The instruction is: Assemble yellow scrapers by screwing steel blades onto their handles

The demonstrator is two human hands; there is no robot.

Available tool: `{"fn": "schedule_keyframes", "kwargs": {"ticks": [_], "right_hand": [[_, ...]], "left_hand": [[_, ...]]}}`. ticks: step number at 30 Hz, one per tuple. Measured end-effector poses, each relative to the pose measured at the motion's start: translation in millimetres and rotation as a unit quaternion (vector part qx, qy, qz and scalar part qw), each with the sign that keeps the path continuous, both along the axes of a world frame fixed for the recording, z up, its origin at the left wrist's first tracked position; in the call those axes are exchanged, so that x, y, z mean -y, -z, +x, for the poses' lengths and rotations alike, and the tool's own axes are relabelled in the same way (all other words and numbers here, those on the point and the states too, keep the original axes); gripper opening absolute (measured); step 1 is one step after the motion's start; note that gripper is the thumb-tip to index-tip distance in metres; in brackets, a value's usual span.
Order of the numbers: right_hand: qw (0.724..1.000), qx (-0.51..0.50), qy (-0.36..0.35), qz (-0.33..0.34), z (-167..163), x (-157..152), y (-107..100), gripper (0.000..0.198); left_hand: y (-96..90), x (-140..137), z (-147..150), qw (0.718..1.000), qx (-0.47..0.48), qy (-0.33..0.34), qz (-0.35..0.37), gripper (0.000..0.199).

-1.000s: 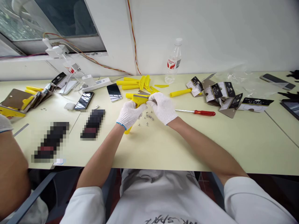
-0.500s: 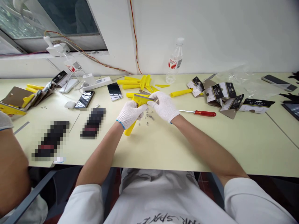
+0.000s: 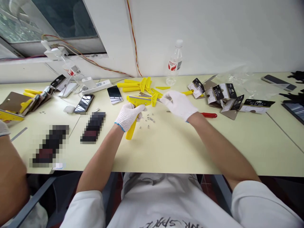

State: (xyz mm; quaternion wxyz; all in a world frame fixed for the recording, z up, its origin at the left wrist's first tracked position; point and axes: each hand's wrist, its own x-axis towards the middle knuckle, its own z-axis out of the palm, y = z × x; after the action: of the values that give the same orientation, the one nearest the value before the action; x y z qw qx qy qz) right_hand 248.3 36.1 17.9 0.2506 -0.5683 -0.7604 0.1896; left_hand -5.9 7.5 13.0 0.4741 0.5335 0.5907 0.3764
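Observation:
My left hand (image 3: 128, 116), in a white knit glove, is closed around a yellow scraper (image 3: 140, 101). Its wide head with a metal edge lies across the top, and its handle slants down below my fingers. My right hand (image 3: 179, 106), also gloved, is pinched just right of the scraper head. At its fingertips shows the end of a thin grey metal strip (image 3: 159, 100), partly hidden. Small loose screws (image 3: 150, 118) lie on the table below the hands. Partly under my right hand and wrist is a screwdriver with a red handle (image 3: 209, 115).
Yellow scraper handles and heads (image 3: 133, 85) are piled behind my hands. A plastic bottle (image 3: 174, 65) stands near the wall. Card packages (image 3: 223, 95) lie to the right, phones (image 3: 115, 94) and a power strip (image 3: 102, 85) to the left. Another person's arm (image 3: 11, 167) is at far left.
My right hand has come away from the scraper head and moved right, now over the screwdriver's shaft. My left hand still holds the scraper. The view has shifted slightly.

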Motion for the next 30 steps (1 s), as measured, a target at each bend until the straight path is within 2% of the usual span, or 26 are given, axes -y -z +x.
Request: {"fn": "schedule_keyframes", "kwargs": {"ticks": [3, 5, 7, 9, 12, 15, 18, 20, 22, 25, 27, 30], "right_hand": [[0.983, 0.176, 0.052, -0.017, 51, 8, 6, 0.050], [0.952, 0.292, 0.074, -0.061, 83, 14, 16, 0.056], [0.927, 0.352, 0.080, -0.100, 108, 20, 26, 0.051], [0.921, 0.366, 0.073, -0.109, 125, 24, 35, 0.044], [0.933, 0.340, 0.035, -0.110, 139, 23, 46, 0.033], [0.952, 0.293, -0.003, -0.084, 142, 24, 51, 0.030], [0.982, 0.182, 0.016, -0.047, 131, 31, 45, 0.028], [0.993, 0.092, 0.043, -0.059, 118, 37, 34, 0.028], [0.995, 0.038, 0.050, -0.076, 103, 41, 20, 0.029], [0.995, 0.037, 0.013, -0.094, 82, 44, 3, 0.021], [0.993, 0.028, -0.034, -0.113, 70, 47, -1, 0.020], [0.990, -0.038, -0.075, -0.115, 57, 55, 6, 0.037]], "left_hand": [[5.6, -6, -7, 0.997, 0.071, -0.008, -0.022, 0.007], [11.2, -11, -12, 0.996, 0.084, -0.008, -0.022, 0.009], [17.1, -18, -17, 0.997, 0.078, -0.007, -0.015, 0.013], [21.1, -24, -20, 0.996, 0.084, -0.019, -0.003, 0.016], [19.7, -32, -19, 0.996, 0.077, -0.037, 0.009, 0.022], [11.4, -36, -13, 0.998, 0.053, -0.037, 0.010, 0.020], [4.2, -39, -7, 0.999, 0.025, -0.032, 0.017, 0.016], [2.0, -42, -4, 0.999, 0.006, -0.031, 0.026, 0.014], [1.1, -44, -1, 0.999, -0.011, -0.036, 0.035, 0.013], [0.6, -45, 2, 0.996, -0.040, -0.058, 0.045, 0.012], [0.6, -43, 2, 0.995, -0.052, -0.067, 0.052, 0.012], [1.7, -39, 0, 0.995, -0.055, -0.053, 0.063, 0.013]]}}
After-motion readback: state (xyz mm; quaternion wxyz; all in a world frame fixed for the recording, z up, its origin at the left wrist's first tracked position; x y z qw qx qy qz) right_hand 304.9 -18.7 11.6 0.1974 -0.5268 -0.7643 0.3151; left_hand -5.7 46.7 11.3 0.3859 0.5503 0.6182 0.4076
